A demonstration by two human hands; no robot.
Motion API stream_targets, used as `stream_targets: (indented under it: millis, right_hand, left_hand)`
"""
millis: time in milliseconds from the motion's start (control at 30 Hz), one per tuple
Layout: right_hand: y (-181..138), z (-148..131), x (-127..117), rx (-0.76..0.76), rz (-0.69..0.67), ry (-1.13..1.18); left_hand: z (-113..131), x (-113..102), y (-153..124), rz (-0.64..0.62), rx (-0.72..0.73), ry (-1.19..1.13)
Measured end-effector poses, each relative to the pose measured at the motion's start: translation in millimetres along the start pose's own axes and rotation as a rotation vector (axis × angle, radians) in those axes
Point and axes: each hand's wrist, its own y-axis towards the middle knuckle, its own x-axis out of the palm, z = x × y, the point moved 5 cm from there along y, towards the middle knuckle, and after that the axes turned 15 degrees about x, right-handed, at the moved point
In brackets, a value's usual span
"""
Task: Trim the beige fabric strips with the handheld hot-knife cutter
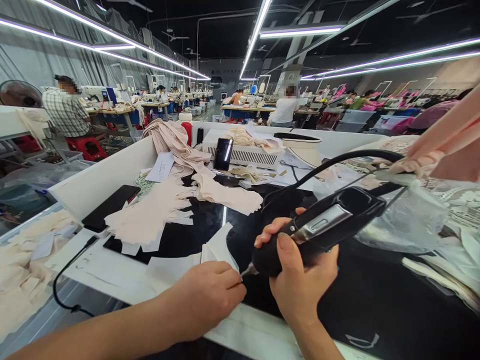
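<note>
My right hand [300,275] is wrapped round a black corded handheld tool [318,225] with a silver plate on its side. Its narrow metal tip [250,270] points left, close to the fingers of my left hand [210,295]. Those fingers are closed in a pinch at the near edge of a curved white piece [221,245], whether fabric or paper I cannot tell. Another flat white piece [172,267] lies beside it, partly behind my left hand. Beneath them is a glossy black work surface [202,225].
Pale pink cut fabric pieces [150,210] lie in a stack beyond my left hand. A phone [224,154] leans on a white vented box [243,150]; a dark tablet-like device [110,207] lies left. A cable [330,162] arches above the tool. Clear plastic [405,220] lies right.
</note>
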Motion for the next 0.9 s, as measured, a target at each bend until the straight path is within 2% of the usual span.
stream_targets:
  millis: [167, 300, 600, 900]
  right_hand:
    - [-0.6, 0.2, 0.8, 0.009, -0.018, 0.027]
    - [-0.3, 0.9, 0.9, -0.001, -0.017, 0.026]
    - [0.3, 0.5, 1.2, 0.006, -0.013, 0.042]
    - [-1.1, 0.8, 1.6, 0.030, 0.008, 0.042]
  left_hand:
    - [-11.3, 10.5, -4.2, 0.017, -0.011, -0.072]
    - [-21.4, 6.1, -12.3, 0.065, -0.043, -0.106]
    - [-22.0, 5.5, -17.7, 0.224, 0.005, -0.038]
    - [-23.1, 2.7, -19.9, 0.178, -0.041, -0.088]
